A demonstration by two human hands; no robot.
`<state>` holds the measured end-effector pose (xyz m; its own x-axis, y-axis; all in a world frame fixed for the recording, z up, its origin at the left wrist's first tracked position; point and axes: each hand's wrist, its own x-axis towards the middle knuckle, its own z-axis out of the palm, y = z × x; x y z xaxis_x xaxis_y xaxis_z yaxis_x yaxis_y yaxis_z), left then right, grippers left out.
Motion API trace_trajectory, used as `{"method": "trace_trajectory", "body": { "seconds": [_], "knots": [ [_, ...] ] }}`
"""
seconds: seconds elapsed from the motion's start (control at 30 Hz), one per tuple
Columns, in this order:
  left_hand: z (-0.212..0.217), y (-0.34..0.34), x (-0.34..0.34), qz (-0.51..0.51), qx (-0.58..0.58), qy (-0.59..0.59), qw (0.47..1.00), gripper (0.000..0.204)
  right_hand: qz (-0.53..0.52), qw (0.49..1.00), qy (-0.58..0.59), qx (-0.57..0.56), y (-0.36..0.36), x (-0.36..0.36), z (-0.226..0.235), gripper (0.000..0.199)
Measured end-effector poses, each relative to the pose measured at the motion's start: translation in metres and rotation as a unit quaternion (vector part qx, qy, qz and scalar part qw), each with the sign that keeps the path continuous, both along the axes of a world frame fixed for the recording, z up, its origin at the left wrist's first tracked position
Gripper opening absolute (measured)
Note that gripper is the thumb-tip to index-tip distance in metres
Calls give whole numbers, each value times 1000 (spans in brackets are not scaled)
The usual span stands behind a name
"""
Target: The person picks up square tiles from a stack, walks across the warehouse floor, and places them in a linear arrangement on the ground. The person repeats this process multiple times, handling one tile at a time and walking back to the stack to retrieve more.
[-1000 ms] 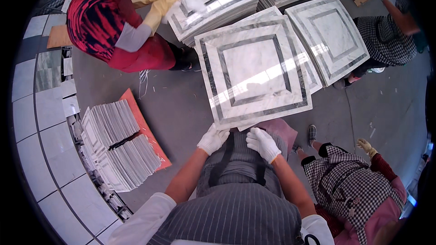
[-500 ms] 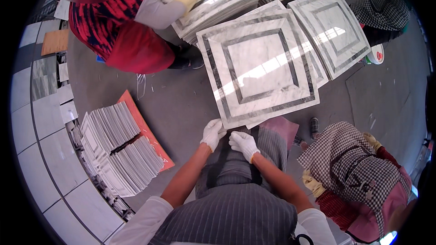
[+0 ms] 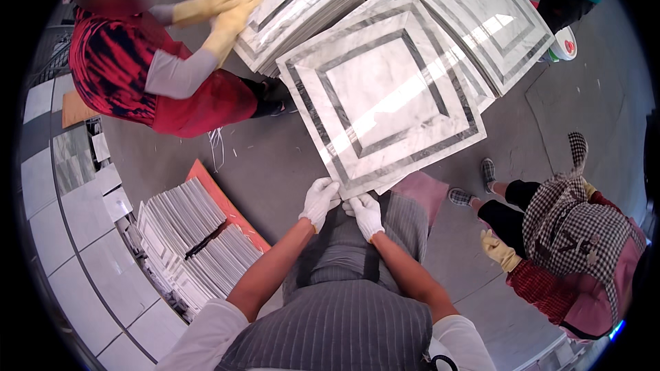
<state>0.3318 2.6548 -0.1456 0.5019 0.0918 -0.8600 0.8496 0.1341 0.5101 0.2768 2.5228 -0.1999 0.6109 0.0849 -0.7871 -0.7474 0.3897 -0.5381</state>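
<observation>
A large square tile (image 3: 385,93), glossy white marble with grey bands framing it, lies on top of similar tiles in front of me. My left hand (image 3: 320,204), in a white knit glove, is at the tile's near corner with its fingers curled. Just right of it, my right hand (image 3: 364,214), gloved alike, has its fingers pressed together by the same corner. The fingertips of both hands nearly meet there. Whatever they may hold is too small or hidden to make out.
Beyond, tile stacks (image 3: 481,20) stand close together. On the left, a person in yellow gloves (image 3: 237,17) leans over one stack, wiping it with a white cloth. Thin tiles (image 3: 199,227) lean by an orange board (image 3: 230,206). Another person (image 3: 564,240) is at right, near a white bucket (image 3: 565,45).
My right hand has moved slightly left and up toward the tile corner; my left stays near it. The person at right has moved rightward, away from me. The view has shifted a little.
</observation>
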Motion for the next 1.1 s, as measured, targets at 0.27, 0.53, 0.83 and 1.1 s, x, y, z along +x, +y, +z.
{"method": "trace_trajectory", "body": {
  "seconds": [0.27, 0.53, 0.83, 1.1],
  "knots": [
    [-3, -12, 1, 22, 25, 3, 999, 33, -46, 999, 23, 18, 11, -1, -4, 21],
    [-3, -12, 20, 32, -44, 63, 997, 37, -30, 998, 31, -54, 13, 7, -30, 20],
    [-5, -11, 21, 46, -188, 0, 981, 43, -56, 998, -2, 7, 8, 7, -14, 28],
    [21, -28, 21, 118, -230, -52, 965, 39, -100, 993, 55, -1, -30, 8, 29, 30]
  ]
}}
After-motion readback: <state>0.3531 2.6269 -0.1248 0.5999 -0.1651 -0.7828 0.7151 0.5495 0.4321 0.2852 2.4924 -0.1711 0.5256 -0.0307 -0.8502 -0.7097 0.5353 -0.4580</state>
